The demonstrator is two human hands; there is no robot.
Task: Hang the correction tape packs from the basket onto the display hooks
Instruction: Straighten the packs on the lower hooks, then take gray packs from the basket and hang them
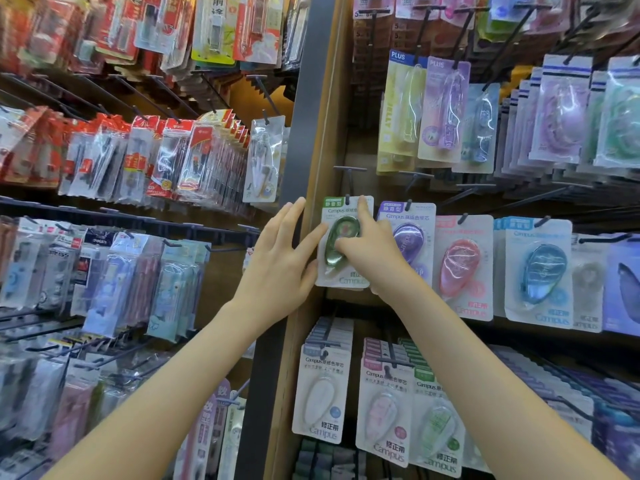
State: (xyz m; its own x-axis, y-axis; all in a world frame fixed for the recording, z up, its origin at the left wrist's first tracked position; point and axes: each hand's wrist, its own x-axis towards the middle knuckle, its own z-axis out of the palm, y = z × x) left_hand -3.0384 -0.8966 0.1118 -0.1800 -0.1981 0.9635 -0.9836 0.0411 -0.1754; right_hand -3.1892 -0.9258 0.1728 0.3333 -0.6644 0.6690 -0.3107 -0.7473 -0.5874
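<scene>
A green correction tape pack hangs at the left end of a row, its top hole on a black display hook. My right hand lies over the pack's front, index finger stretched up to the card's top edge and the other fingers curled on the blister. My left hand is at the pack's left edge with straight fingers, thumb against the card's lower left side. Purple, pink and blue packs hang to the right. The basket is out of view.
A grey upright post and a wooden panel edge stand just left of the green pack. Bare hooks jut out above the row. More correction tape packs hang below, and packed pen and refill racks fill the left bay.
</scene>
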